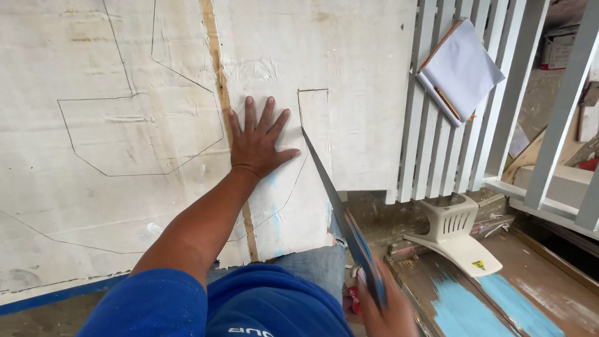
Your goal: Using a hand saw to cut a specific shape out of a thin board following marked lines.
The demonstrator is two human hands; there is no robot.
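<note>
Left hand (257, 140): fingers (249, 109) spread wide, palm flat on a large white-painted plywood sheet (125, 187), rough and scuffed, pencilled with angular outlines; grips nothing. Right hand (388, 312), near and blurred, closed round the blue handle of a thin steel handsaw (331, 193). Blade slants far-left up a drawn line, just right of the left thumb. Far right: grey notepad with pencil (463, 68) on white slatted railing (437, 150).

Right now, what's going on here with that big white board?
A person is sawing a white panel marked with pencil outlines. The left hand lies flat on it, fingers spread, beside the cut. The right hand, blurred, grips the handsaw, whose blade sits in a cut along a drawn line. A notepad with a pencil rests on white slats.
</note>
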